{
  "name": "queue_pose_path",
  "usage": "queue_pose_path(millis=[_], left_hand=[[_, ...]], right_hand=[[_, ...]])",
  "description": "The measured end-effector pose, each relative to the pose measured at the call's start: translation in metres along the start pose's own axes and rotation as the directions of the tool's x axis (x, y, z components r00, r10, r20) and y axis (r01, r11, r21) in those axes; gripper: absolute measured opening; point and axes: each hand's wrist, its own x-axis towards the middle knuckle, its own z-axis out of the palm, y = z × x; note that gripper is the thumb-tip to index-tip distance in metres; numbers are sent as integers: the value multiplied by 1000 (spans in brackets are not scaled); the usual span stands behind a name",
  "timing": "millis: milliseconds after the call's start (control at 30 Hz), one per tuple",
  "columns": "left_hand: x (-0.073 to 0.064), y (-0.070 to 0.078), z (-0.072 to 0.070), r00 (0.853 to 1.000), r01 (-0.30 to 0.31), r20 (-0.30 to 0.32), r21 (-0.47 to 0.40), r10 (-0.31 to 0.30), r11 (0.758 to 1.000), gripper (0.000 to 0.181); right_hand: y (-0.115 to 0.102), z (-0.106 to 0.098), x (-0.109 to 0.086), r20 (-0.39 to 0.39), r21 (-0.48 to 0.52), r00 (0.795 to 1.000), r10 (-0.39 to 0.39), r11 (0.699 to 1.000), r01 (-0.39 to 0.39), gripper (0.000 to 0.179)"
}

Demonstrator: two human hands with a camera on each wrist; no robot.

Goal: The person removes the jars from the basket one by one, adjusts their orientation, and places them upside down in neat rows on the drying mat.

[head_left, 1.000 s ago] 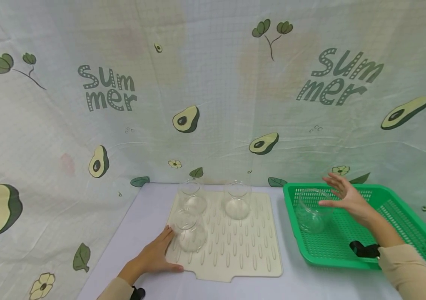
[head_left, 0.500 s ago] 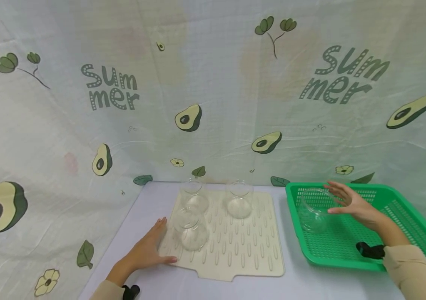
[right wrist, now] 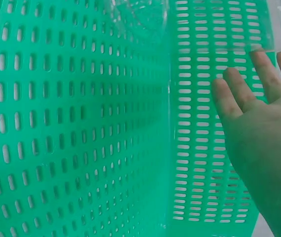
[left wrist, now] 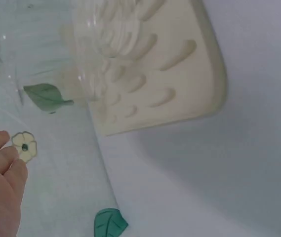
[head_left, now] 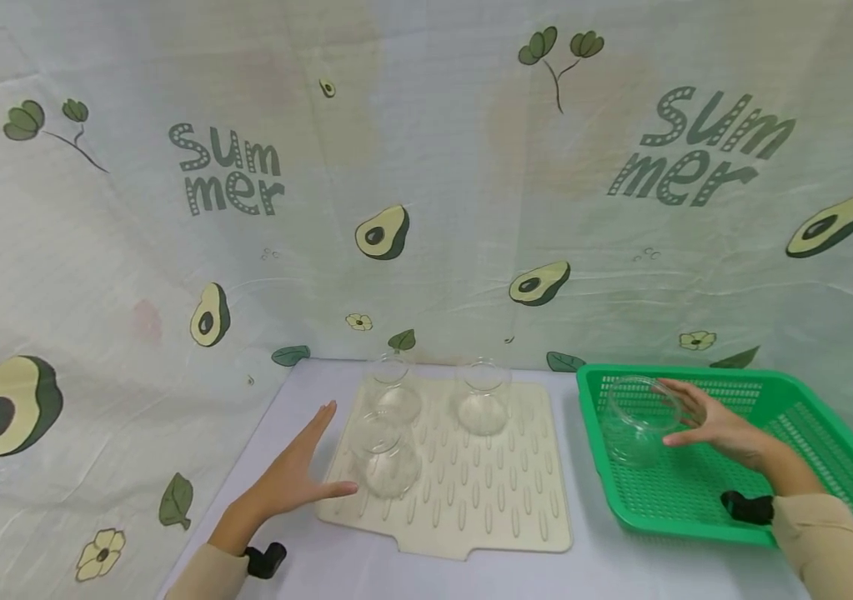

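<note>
A clear jar (head_left: pixel 632 442) stands in the left part of the green basket (head_left: pixel 696 521). My right hand (head_left: pixel 719 429) is at its right side, thumb in front and straight fingers behind the rim. In the right wrist view the fingertips (right wrist: pixel 260 58) overlap the jar's edge. Three more clear jars stand on the cream drying mat: a front-left jar (head_left: pixel 388 471), a back-left jar (head_left: pixel 396 400) and a back-right jar (head_left: pixel 482 408). Left of the front-left jar, my left hand (head_left: pixel 287 479) is spread with nothing in it, thumb pointing towards the mat (head_left: pixel 486 508).
The mat lies on a white table (head_left: pixel 291 417), left of the basket. A patterned cloth (head_left: pixel 434 183) hangs behind the table and along its left side. Each wrist bears a small black device, such as the left wrist device (head_left: pixel 266 560).
My left hand has drawn back and lifted away from the mat and the front-left jar. My right hand has lowered beside the jar in the basket, its fingers passing behind the rim.
</note>
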Motion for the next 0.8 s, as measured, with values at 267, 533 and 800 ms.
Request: queue_pose_path(millis=[267, 533, 800], left_hand=[[16, 24, -9, 999, -47, 8, -38, 48, 998, 123], [34, 48, -14, 995, -101, 20, -40, 102, 994, 125], [56, 69, -19, 988, -150, 38, -39, 152, 988, 125]], right_hand=[[9, 1, 6, 10, -47, 1000, -24, 999, 25, 98], [11, 3, 11, 34, -55, 999, -22, 998, 24, 101], [16, 7, 16, 38, -51, 999, -12, 999, 14, 101]])
